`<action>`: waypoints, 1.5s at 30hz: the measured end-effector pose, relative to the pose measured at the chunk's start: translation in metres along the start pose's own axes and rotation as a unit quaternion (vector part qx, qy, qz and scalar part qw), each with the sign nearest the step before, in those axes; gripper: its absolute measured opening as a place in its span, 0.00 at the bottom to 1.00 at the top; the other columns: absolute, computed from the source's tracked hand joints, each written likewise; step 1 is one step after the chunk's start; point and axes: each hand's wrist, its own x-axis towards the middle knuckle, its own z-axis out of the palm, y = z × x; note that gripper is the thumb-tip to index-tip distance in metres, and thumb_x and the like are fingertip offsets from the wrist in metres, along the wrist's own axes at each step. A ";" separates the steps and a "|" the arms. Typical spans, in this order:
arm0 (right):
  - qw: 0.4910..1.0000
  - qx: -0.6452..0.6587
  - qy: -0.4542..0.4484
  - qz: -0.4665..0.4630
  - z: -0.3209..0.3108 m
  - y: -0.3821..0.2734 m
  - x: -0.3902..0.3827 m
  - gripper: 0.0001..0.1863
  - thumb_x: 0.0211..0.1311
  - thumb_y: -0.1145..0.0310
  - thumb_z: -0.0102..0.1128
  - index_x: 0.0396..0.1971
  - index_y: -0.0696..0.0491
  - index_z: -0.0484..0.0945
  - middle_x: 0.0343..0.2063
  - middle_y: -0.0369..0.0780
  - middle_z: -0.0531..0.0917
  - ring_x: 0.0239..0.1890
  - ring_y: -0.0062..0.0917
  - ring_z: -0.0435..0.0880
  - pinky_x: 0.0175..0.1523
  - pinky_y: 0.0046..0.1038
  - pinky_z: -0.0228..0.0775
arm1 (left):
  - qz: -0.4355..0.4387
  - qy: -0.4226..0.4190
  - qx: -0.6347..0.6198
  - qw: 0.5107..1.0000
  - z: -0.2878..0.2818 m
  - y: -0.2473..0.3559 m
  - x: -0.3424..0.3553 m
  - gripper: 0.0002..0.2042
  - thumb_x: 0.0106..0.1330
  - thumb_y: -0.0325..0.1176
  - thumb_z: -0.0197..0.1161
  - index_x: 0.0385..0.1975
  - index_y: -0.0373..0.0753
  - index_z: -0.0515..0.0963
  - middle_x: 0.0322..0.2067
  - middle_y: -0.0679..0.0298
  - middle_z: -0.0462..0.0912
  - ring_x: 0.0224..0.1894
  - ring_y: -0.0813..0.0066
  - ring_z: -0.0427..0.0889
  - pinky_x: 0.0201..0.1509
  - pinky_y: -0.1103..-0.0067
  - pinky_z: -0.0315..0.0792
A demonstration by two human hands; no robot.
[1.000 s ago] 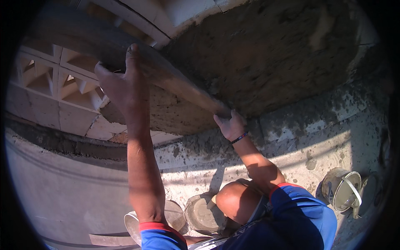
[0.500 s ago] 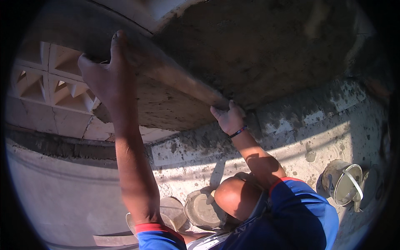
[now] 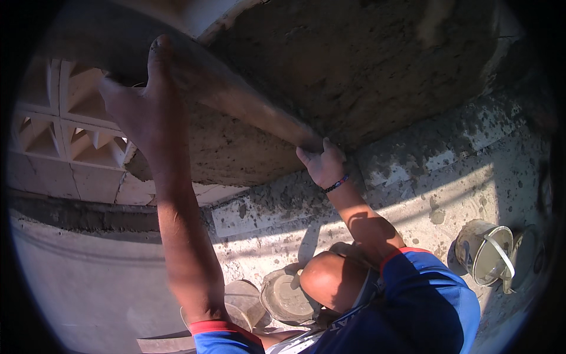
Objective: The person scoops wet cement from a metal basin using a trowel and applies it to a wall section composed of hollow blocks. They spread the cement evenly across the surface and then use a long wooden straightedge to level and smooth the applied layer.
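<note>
A long, mortar-smeared straightedge (image 3: pixel 242 105) slants from upper left down to the middle, lying along the wall's wet grey plaster (image 3: pixel 365 65). My left hand (image 3: pixel 147 112) grips its upper part, the thumb pointing up along the face and part of the fingers hidden. Around the lower end closes my right hand (image 3: pixel 325 167), with a dark beaded bracelet at the wrist. Rough plaster (image 3: pixel 236 147) also shows below the straightedge, between my two arms.
Patterned vent blocks (image 3: pixel 91 141) are set in the wall at left. A dirty bucket (image 3: pixel 492 253) with a white handle stands at right. By my knee are a mortar-coated round pan (image 3: pixel 289 298) and another bucket (image 3: pixel 244 295). Mortar splatters dot the sunlit ground (image 3: pixel 424 206).
The view has shifted slightly, so the wall and vent blocks sit a little farther left. Both hands keep their hold on the straightedge, which has barely moved against the plaster.
</note>
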 end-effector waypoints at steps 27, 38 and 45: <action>0.997 -0.043 0.059 0.003 0.007 -0.031 -0.007 0.22 0.80 0.57 0.35 0.56 0.57 0.72 0.57 0.45 0.76 0.57 0.40 0.75 0.62 0.46 0.74 | -0.029 0.012 -0.181 0.983 -0.002 0.039 -0.023 0.24 0.60 0.40 0.71 0.42 0.23 0.73 0.33 0.43 0.81 0.39 0.45 0.84 0.47 0.60 0.75; 0.998 -0.054 0.009 -0.017 -0.003 -0.012 0.004 0.22 0.80 0.57 0.36 0.60 0.57 0.67 0.60 0.48 0.71 0.60 0.42 0.72 0.58 0.45 0.75 | -0.035 -0.025 0.070 0.997 0.009 -0.006 -0.024 0.32 0.59 0.45 0.73 0.46 0.23 0.63 0.42 0.41 0.75 0.46 0.41 0.80 0.50 0.57 0.73; 0.998 -0.022 -0.065 -0.014 0.060 -0.022 -0.033 0.19 0.79 0.63 0.37 0.54 0.59 0.72 0.54 0.46 0.78 0.56 0.39 0.77 0.60 0.46 0.75 | 0.127 -0.147 -0.044 0.980 -0.047 0.031 0.040 0.26 0.61 0.40 0.71 0.46 0.23 0.70 0.39 0.41 0.80 0.43 0.40 0.83 0.48 0.59 0.75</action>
